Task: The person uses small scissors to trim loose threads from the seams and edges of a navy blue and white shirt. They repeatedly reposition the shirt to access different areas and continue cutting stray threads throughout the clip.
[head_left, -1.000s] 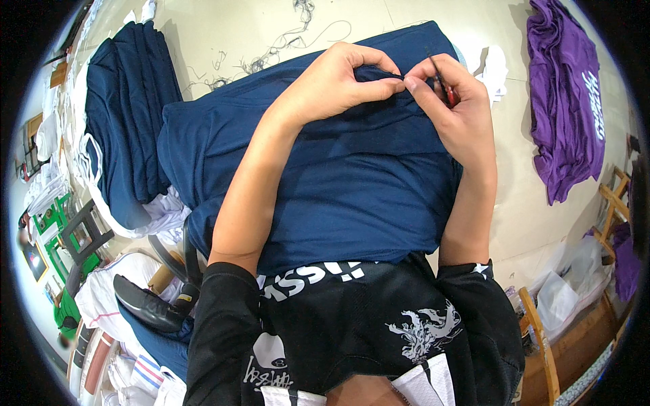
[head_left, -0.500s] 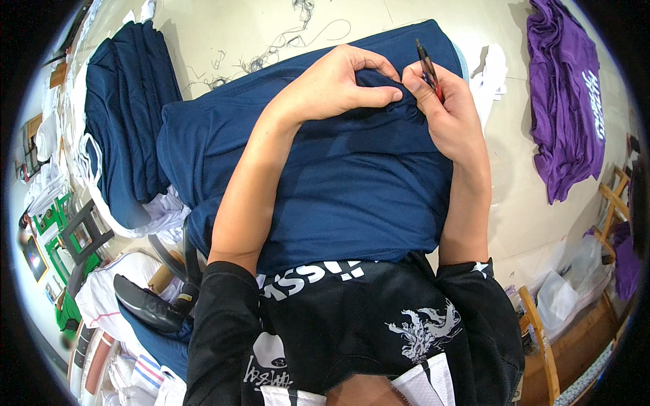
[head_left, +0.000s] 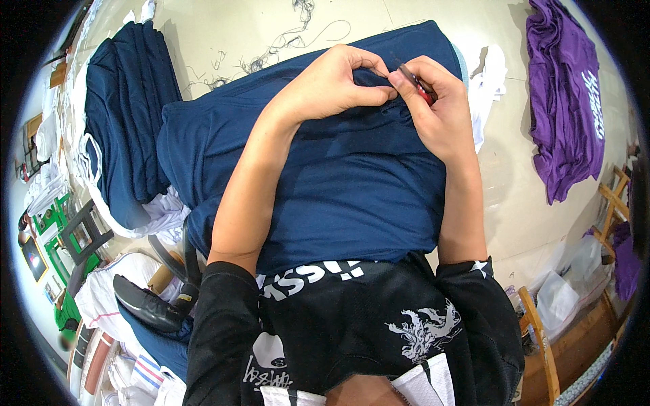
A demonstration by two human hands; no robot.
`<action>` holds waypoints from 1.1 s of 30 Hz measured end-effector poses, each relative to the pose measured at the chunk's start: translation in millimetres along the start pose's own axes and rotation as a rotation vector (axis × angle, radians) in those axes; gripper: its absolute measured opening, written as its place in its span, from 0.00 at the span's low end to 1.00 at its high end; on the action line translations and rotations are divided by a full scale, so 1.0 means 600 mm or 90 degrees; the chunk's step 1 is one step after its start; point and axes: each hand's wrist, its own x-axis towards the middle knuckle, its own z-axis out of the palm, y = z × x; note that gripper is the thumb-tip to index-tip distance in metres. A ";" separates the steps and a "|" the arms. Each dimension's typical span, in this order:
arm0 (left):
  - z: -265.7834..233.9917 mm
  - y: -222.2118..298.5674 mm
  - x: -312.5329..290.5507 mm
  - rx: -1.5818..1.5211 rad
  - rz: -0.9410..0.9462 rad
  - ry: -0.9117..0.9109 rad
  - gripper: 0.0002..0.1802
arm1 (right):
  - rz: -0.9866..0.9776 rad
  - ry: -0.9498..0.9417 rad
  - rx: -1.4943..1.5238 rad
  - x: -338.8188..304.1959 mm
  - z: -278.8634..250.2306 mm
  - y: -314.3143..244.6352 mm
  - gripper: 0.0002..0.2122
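Note:
A navy blue garment (head_left: 332, 196) is spread over the table in front of me and reaches up against my body. My left hand (head_left: 332, 81) is closed, with thumb and forefinger pinching a fold of it near its far part. Close against those fingertips is my right hand (head_left: 437, 101), wrapped round small dark thread snips (head_left: 421, 86) with a bit of red on them. The tips of the snips point up and to the left, slightly blurred. Between the two hands, the exact spot on the cloth is hidden by my fingers.
A folded navy stack (head_left: 128, 101) lies at the left, with white cloth (head_left: 162, 213) by its near end. Loose thread scraps (head_left: 271, 54) lie beyond the garment. On the right is a purple shirt (head_left: 565, 101). A black object with handles (head_left: 152, 301) is at lower left.
My right hand has shifted slightly left and down, closer to my left fingertips. The snips have tipped from nearly upright toward the left. My left hand has barely moved.

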 end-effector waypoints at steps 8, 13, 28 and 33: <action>-0.006 0.004 0.001 0.051 0.022 -0.008 0.10 | 0.264 -0.031 0.253 0.001 -0.001 -0.014 0.08; -0.006 -0.002 0.002 0.076 0.000 0.028 0.12 | 0.049 -0.012 0.014 0.006 0.003 -0.014 0.05; -0.014 0.009 -0.006 0.014 -0.057 -0.010 0.12 | 0.252 0.002 0.318 0.008 0.005 -0.008 0.10; -0.013 0.007 -0.007 -0.031 -0.051 0.020 0.09 | 0.218 -0.037 0.165 -0.002 -0.009 -0.013 0.07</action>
